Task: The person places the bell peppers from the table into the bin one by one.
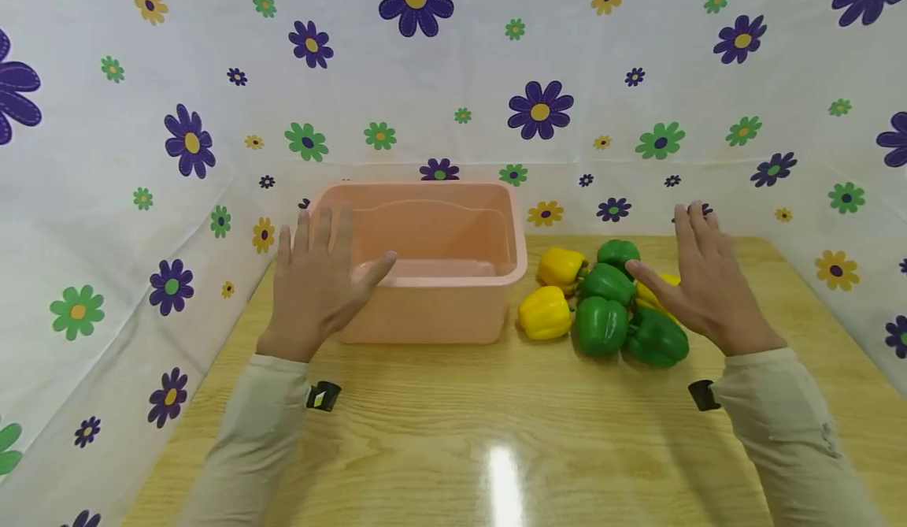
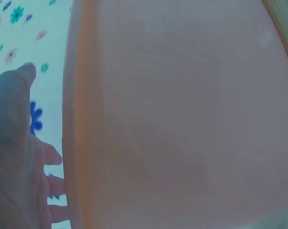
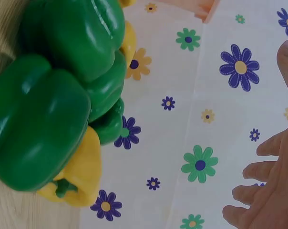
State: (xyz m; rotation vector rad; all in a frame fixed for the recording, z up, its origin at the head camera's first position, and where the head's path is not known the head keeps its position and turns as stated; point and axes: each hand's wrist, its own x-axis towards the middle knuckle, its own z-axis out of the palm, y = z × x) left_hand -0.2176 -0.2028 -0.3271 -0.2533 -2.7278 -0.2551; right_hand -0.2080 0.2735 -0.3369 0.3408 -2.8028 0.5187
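My left hand (image 1: 312, 287) is raised with straight fingers in front of the left end of a pink plastic tub (image 1: 418, 314), holding nothing. In the left wrist view the tub's wall (image 2: 182, 114) fills most of the picture, and the left hand (image 2: 20, 157) shows at the left edge. My right hand (image 1: 708, 283), fingers extended and thumb spread, hovers by the right side of a pile of bell peppers. Several green bell peppers (image 1: 601, 326) lie there with yellow bell peppers (image 1: 546, 313). One yellow bell pepper (image 3: 84, 167) is partly hidden behind a green one (image 3: 39, 124).
The peppers and the tub rest side by side on a light wooden table (image 1: 425, 432). A white cloth with printed flowers (image 1: 453, 62) hangs behind the table and along its sides. Dark wrist straps (image 1: 323, 396) show at both sleeves.
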